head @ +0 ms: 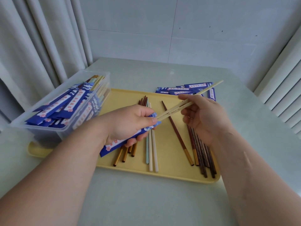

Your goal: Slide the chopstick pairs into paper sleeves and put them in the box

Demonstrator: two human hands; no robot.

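1. Pale table [146, 201] carries a yellow tray [171, 152], with table showing before it.
2. Left hand [130, 121] grips a sleeve [114, 143]; right hand [205, 115] pinches pale chopsticks [171, 112], tips at its mouth.
3. Box [53, 134] stands at tray's left edge.

Pale chopstick pair [172, 111] held slanting toward 2 o'clock, tips just inside blue paper sleeve [112, 146]. Loose chopsticks [154, 152] flat, centre to 4 o'clock. Empty sleeves [184, 89] piled at 1 o'clock. Clear box [48, 130] at 10 o'clock, full of sleeved pairs [65, 103].

Home room: curtains [40, 39], tiled wall [211, 22].
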